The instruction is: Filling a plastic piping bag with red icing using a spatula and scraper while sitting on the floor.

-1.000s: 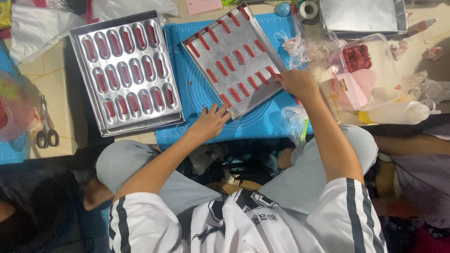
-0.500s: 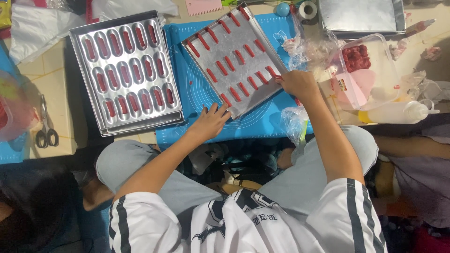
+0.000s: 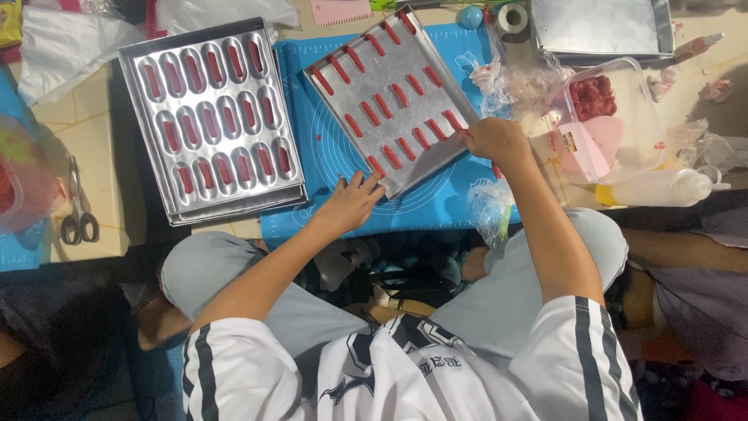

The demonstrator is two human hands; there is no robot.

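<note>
I'm laying red strips in rows on the flat metal baking sheet (image 3: 397,97), which sits tilted on the blue silicone mat (image 3: 436,195). My left hand (image 3: 351,204) rests spread at its near corner, steadying it. My right hand (image 3: 492,140) is closed at the right edge — pinching a strip, I think. Next placement needs care: clutter crowds the right side, the moulded tray (image 3: 210,117) the left.

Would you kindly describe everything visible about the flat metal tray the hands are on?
The flat tray is a shiny, shallow-rimmed metal rectangle, turned at an angle on a blue mat. Short red strips lie on it in rows. The left hand rests at its near corner; the right hand is at its right edge, fingers by a strip.
</note>
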